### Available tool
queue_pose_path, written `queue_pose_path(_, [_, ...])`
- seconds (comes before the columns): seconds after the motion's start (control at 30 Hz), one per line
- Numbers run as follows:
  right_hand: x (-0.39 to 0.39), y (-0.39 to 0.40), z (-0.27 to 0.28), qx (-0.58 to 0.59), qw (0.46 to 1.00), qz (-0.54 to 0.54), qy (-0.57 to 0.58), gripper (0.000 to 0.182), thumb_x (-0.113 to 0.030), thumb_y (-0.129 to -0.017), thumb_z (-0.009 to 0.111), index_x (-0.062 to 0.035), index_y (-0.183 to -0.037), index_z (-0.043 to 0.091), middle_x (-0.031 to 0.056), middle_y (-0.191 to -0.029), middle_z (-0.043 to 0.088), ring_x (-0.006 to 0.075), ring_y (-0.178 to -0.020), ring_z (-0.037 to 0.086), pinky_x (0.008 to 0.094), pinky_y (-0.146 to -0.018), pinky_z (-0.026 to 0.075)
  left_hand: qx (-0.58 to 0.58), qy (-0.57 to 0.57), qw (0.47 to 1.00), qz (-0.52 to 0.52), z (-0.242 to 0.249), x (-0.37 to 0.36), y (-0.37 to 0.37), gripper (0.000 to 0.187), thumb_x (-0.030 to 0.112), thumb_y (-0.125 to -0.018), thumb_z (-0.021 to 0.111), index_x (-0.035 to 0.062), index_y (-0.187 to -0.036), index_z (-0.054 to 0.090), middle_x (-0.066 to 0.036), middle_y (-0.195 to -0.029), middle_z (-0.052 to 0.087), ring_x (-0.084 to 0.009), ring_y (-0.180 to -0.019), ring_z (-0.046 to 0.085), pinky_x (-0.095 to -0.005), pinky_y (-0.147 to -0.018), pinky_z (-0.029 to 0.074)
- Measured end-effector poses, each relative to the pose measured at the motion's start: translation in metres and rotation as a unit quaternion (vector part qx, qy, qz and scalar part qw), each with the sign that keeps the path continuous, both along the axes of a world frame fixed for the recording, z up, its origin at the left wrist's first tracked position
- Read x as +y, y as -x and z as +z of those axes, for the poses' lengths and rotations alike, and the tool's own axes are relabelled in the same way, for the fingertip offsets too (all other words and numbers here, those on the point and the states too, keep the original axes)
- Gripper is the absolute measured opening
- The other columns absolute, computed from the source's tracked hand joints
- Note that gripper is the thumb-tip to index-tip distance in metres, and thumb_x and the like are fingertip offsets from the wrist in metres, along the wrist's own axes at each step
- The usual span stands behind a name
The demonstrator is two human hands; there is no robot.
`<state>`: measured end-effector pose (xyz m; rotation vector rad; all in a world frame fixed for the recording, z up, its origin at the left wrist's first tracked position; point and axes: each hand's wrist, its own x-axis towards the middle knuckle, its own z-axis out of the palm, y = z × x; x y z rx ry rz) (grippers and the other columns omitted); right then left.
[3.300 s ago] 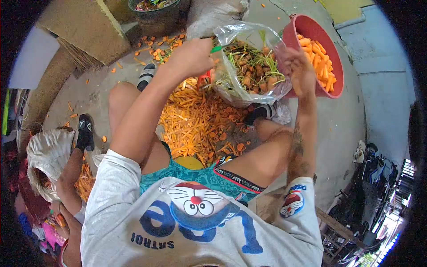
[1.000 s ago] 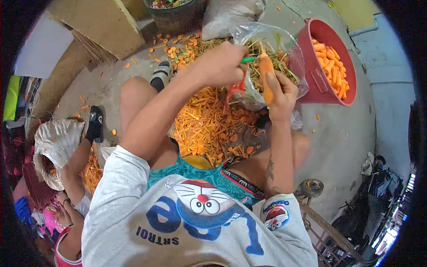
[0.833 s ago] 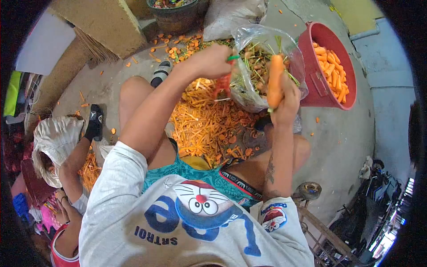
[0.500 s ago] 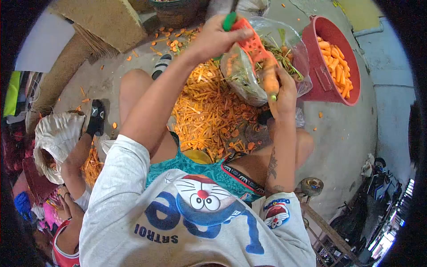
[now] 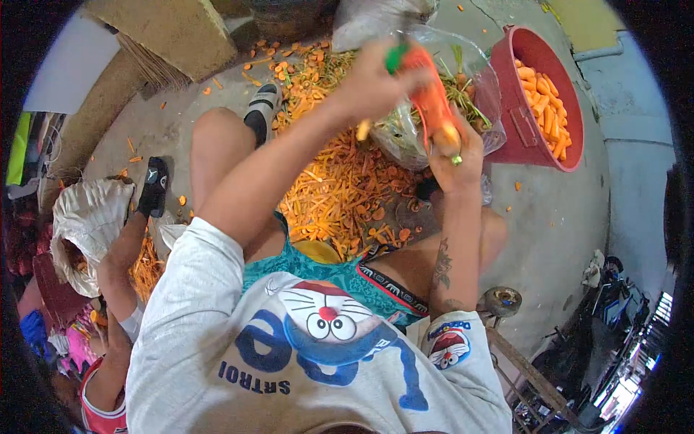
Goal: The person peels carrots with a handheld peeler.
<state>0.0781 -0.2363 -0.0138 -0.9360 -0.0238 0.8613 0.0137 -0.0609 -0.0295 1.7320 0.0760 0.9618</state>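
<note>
My left hand point(image 5: 379, 83), smeared by motion, is closed around a red-orange peeling tool point(image 5: 428, 85) with a green part at its upper end. The tool lies along an orange carrot point(image 5: 450, 139); its lower end shows a short green stem stub. Wrapped round that carrot is my right hand point(image 5: 466, 158), with the stub pointing toward me. Just below my left hand, a small orange piece point(image 5: 363, 130) is in the air. Under both hands stands a clear plastic bag point(image 5: 491, 108) containing carrots with green tops.
Peelings and cut carrot slices point(image 5: 332, 188) are heaped between my legs. To the right, a red tub point(image 5: 517, 94) holds peeled carrots point(image 5: 548, 108). A co-worker's leg point(image 5: 119, 257) and a white sack point(image 5: 90, 220) are at left. A metal frame point(image 5: 535, 380) stands lower right.
My left hand and the tool have moved right and slightly down, so the tool now covers more of the carrot. A small orange piece has appeared in the air below my left hand.
</note>
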Motion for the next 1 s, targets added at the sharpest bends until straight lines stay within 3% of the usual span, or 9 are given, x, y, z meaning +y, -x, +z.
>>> queue_pose_path(0.13, [-0.015,-0.010,-0.016,-0.011,0.990,0.104,-0.091,0.039,-0.025,-0.107,0.049,0.0022,-0.134,0.056,0.0099,-0.108,0.066,0.0170,-0.084,0.061,0.0291,-0.072,0.047,0.044,0.008,0.997,-0.065,-0.006,0.037,-0.002,0.013,0.017,-0.093,0.076,0.0051,-0.094,0.070,0.000,-0.081,0.070,-0.0103,-0.068,0.064,-0.0270,-0.064,0.054])
queue_pose_path(0.2, [-0.011,-0.004,-0.007,-0.005,0.995,0.075,-0.064,0.039,-0.026,-0.107,0.049,0.0031,-0.132,0.057,0.0113,-0.106,0.066,0.0187,-0.082,0.060,0.0294,-0.071,0.046,0.080,0.100,0.991,0.039,-0.019,0.081,-0.010,0.018,0.020,-0.092,0.077,0.0054,-0.097,0.070,0.002,-0.082,0.069,-0.0091,-0.068,0.063,-0.0275,-0.064,0.053])
queue_pose_path(0.3, [-0.019,-0.032,-0.039,0.020,0.962,0.202,-0.183,0.043,-0.025,-0.106,0.049,0.0027,-0.138,0.054,0.0131,-0.116,0.068,0.0196,-0.099,0.067,0.0326,-0.087,0.055,0.026,0.111,0.994,0.005,-0.010,0.040,-0.009,0.017,0.020,-0.092,0.076,0.0054,-0.097,0.069,0.002,-0.083,0.069,-0.0084,-0.070,0.064,-0.0278,-0.065,0.053])
queue_pose_path(0.4, [-0.010,-0.005,-0.010,-0.033,0.997,0.048,-0.055,0.039,-0.026,-0.106,0.049,0.0017,-0.133,0.057,0.0124,-0.113,0.069,0.0197,-0.098,0.068,0.0322,-0.083,0.056,0.025,0.077,0.992,-0.100,0.014,-0.007,0.012,0.015,0.017,-0.091,0.076,0.0047,-0.095,0.068,0.002,-0.083,0.068,-0.0083,-0.074,0.065,-0.0268,-0.067,0.053])
queue_pose_path(0.67, [-0.013,-0.021,-0.020,0.019,0.981,0.143,-0.130,0.033,-0.026,-0.105,0.053,-0.0025,-0.125,0.062,0.0061,-0.104,0.070,0.0169,-0.088,0.068,0.0324,-0.073,0.055,0.064,0.147,0.986,0.052,-0.002,0.026,0.000,0.014,0.016,-0.092,0.076,0.0050,-0.100,0.072,0.000,-0.081,0.070,-0.0086,-0.074,0.065,-0.0262,-0.067,0.053])
queue_pose_path(0.7, [-0.003,-0.007,-0.004,0.052,0.998,0.019,-0.012,0.033,-0.026,-0.104,0.053,-0.0032,-0.126,0.062,0.0051,-0.100,0.069,0.0155,-0.079,0.065,0.0314,-0.068,0.053,0.018,0.060,0.998,-0.003,0.003,0.002,0.007,0.015,0.016,-0.092,0.076,0.0045,-0.100,0.072,0.000,-0.081,0.070,-0.0090,-0.074,0.065,-0.0269,-0.068,0.053])
queue_pose_path(0.8, [-0.006,-0.001,0.003,0.046,0.999,0.004,0.027,0.034,-0.026,-0.105,0.052,-0.0024,-0.127,0.062,0.0053,-0.095,0.068,0.0152,-0.074,0.062,0.0319,-0.066,0.051,-0.012,-0.016,0.998,-0.060,0.004,-0.001,0.011,0.017,0.015,-0.090,0.077,0.0031,-0.101,0.071,-0.001,-0.081,0.070,-0.0100,-0.076,0.066,-0.0288,-0.071,0.054])
queue_pose_path(0.83, [-0.018,-0.014,-0.015,0.042,0.981,0.144,-0.123,0.032,-0.025,-0.104,0.053,-0.0020,-0.125,0.062,0.0064,-0.095,0.067,0.0150,-0.074,0.063,0.0318,-0.068,0.051,0.017,0.034,0.999,-0.005,-0.004,0.022,0.003,0.017,0.015,-0.091,0.077,0.0031,-0.101,0.071,0.000,-0.081,0.070,-0.0099,-0.076,0.067,-0.0291,-0.072,0.055])
queue_pose_path(1.0, [-0.015,-0.020,-0.014,0.037,0.971,0.184,-0.150,0.037,-0.027,-0.106,0.050,0.0001,-0.129,0.061,0.0108,-0.110,0.070,0.0161,-0.080,0.063,0.0275,-0.067,0.051,0.067,0.176,0.979,0.076,-0.004,0.043,-0.005,0.016,0.016,-0.091,0.077,0.0032,-0.098,0.071,0.000,-0.081,0.070,-0.0097,-0.075,0.066,-0.0286,-0.071,0.055])
